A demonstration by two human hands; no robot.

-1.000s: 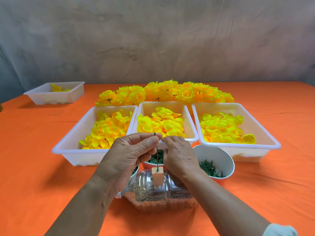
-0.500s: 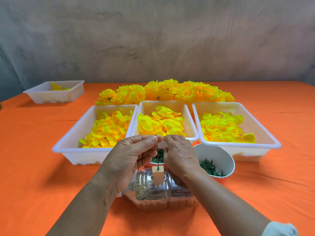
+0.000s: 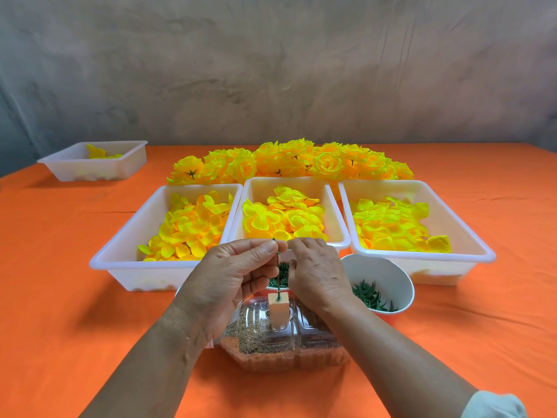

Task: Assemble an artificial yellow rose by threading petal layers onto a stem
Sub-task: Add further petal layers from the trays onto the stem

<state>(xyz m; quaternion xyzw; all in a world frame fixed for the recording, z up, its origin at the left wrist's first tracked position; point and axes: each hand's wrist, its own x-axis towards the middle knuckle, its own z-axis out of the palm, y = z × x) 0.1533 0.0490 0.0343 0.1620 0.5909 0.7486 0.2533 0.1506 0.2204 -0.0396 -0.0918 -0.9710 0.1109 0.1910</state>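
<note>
A thin green stem [image 3: 277,273] stands upright in a small tan block [image 3: 278,310] set in a clear plastic box of sand [image 3: 265,342]. My left hand [image 3: 229,282] pinches the stem near its top between thumb and forefinger. My right hand [image 3: 316,270] is just right of the stem, with its fingertips curled in towards a small green piece [image 3: 279,252] that sits on the stem below the top. Three white trays hold loose yellow petal layers: left [image 3: 120,260], middle [image 3: 289,181] and right [image 3: 422,257].
Finished yellow roses [image 3: 289,161] lie in a row behind the trays. A white cup [image 3: 391,276] of green leaf pieces stands right of my right hand; another cup of green parts [image 3: 281,276] is half hidden behind my hands. A smaller tray [image 3: 90,173] sits far left on the orange tablecloth [image 3: 60,327].
Both hands stay at the top of the stem. The stem's tip shows above my left fingers again, and the small green piece is now visible on the stem between the hands.
</note>
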